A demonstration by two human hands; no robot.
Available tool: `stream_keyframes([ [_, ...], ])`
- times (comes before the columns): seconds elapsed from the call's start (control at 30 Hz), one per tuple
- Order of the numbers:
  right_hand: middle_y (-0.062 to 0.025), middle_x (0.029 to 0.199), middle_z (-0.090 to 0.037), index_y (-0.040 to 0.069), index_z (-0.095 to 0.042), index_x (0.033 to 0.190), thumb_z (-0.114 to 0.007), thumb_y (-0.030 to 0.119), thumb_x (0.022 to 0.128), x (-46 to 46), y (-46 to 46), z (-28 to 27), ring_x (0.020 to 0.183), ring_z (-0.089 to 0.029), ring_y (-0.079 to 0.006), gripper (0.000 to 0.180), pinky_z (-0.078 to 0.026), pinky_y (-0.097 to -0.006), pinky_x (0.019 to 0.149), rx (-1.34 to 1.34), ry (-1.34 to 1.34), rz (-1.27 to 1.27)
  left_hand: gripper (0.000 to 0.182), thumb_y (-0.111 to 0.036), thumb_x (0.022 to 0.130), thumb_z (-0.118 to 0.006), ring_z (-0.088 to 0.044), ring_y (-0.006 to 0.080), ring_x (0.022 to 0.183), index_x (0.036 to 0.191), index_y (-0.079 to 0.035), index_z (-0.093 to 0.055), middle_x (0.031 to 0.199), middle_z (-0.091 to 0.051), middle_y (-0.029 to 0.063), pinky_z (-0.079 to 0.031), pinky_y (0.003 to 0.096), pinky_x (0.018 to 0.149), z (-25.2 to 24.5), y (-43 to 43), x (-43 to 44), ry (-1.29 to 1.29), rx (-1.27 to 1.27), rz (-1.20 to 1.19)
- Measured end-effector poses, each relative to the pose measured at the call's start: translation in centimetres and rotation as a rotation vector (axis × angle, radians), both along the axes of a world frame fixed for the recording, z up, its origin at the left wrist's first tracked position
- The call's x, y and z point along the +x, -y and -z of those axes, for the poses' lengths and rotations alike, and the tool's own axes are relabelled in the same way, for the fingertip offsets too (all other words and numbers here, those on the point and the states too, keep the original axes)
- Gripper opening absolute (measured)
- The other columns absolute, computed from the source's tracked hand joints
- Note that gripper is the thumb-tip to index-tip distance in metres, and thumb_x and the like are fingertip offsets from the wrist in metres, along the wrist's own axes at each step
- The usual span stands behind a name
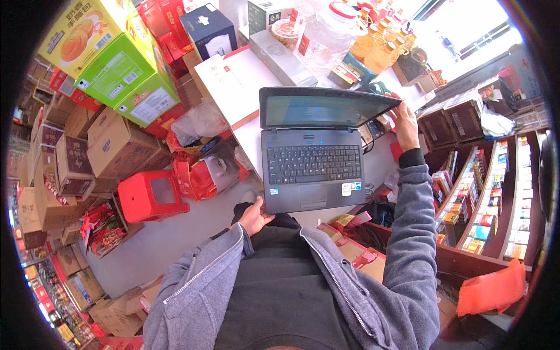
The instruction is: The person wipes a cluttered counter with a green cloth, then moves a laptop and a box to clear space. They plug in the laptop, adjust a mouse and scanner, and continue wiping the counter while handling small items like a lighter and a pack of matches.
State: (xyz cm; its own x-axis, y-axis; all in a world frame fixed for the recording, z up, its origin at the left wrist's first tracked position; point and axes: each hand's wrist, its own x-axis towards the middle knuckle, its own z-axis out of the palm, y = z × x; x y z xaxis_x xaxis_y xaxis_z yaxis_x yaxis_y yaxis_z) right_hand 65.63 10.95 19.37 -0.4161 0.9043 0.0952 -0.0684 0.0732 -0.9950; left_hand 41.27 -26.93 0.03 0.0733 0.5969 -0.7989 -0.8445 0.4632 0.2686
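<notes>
A black laptop (313, 175) is open in front of me, its keyboard facing up and its front edge close to my waist. The screen (323, 109) is lit, but its content is too faint to make out. My left hand (256, 217) holds the front left corner of the base, with the fingers partly beneath it. At the upper right corner of the lid, my right hand (405, 124) grips the edge. Part of the laptop overlaps the white tabletop (251, 146) behind it; whether the base rests there cannot be seen.
On the table stand a grey long box (282, 57), a large clear plastic jar (328, 37) and several bottles of yellow oil (378, 50). A red plastic stool (151, 191) and stacked cartons (122, 140) are at left. Shelves of small packs (485, 218) line the right side.
</notes>
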Motion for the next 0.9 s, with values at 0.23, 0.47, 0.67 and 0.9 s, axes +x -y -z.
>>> stream_keyframes([
  [0.23, -0.0020, 0.119, -0.055, 0.008, -0.050, 0.124, -0.036, 0.034, 0.099, 0.9, -0.9, 1.3, 0.104, -0.053, -0.0138, 0.039, -0.045, -0.0335, 0.087, -0.080, -0.013, -0.057, 0.041, -0.035, 0.099, -0.031, -0.050, 0.0274, 0.114, 0.119, -0.004, -0.048, 0.121, -0.053, 0.0122, -0.037, 0.0507, 0.099, 0.1, -0.2, 1.7, 0.095, -0.038, -0.244],
  [0.47, 0.0036, 0.096, -0.056, 0.010, -0.053, 0.102, -0.038, 0.043, 0.096, 0.7, -2.7, 4.4, 0.095, -0.050, -0.0103, 0.036, -0.038, -0.0323, 0.088, -0.212, -0.121, 0.129, 0.039, -0.032, 0.099, -0.032, -0.051, 0.0291, 0.112, 0.119, -0.003, -0.047, 0.120, -0.052, 0.0138, -0.038, 0.0504, 0.099, 1.2, -1.0, 2.7, 0.057, -0.105, -0.322],
  [0.67, 0.0025, 0.087, -0.050, 0.010, -0.051, 0.095, -0.035, 0.049, 0.096, -0.6, -1.7, 4.0, 0.083, -0.047, -0.0108, 0.042, -0.037, -0.0293, 0.080, -0.132, -0.194, 0.159, 0.038, -0.032, 0.099, -0.032, -0.051, 0.0289, 0.112, 0.118, -0.003, -0.047, 0.119, -0.053, 0.0140, -0.039, 0.0495, 0.099, 0.6, -1.4, 2.8, 0.097, -0.124, -0.368],
  [0.9, 0.0046, 0.071, -0.040, 0.008, -0.050, 0.083, -0.036, 0.048, 0.096, -1.6, -2.1, 4.4, 0.063, -0.036, -0.0073, 0.045, -0.030, -0.0245, 0.057, -0.083, -0.206, 0.303, 0.036, -0.030, 0.099, -0.031, -0.050, 0.0290, 0.114, 0.117, -0.003, -0.048, 0.120, -0.053, 0.0139, -0.037, 0.0502, 0.100, -1.1, -1.7, 2.7, 0.125, -0.197, -0.390],
])
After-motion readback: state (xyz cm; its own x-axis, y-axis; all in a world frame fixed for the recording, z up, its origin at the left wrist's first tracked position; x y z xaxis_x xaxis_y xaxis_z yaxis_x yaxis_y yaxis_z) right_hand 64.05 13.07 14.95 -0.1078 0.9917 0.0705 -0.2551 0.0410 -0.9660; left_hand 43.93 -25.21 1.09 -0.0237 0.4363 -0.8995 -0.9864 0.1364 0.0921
